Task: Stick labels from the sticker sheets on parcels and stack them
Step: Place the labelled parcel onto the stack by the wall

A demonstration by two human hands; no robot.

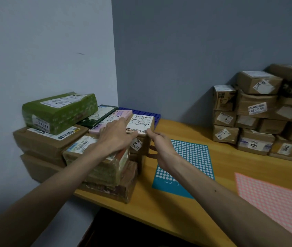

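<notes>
Left hand [116, 137] atop parcel [142, 122]; wooden table [173, 216], blue wall [195, 50].

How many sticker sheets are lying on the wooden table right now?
2. A teal paper sheet of white round stickers lies at centre; a pink paper sticker sheet lies at the right, cut off by the frame. Others may be hidden.

Left hand [116, 136] presses the top parcel [142, 122]; right hand [159, 148] touches its corner.
</notes>
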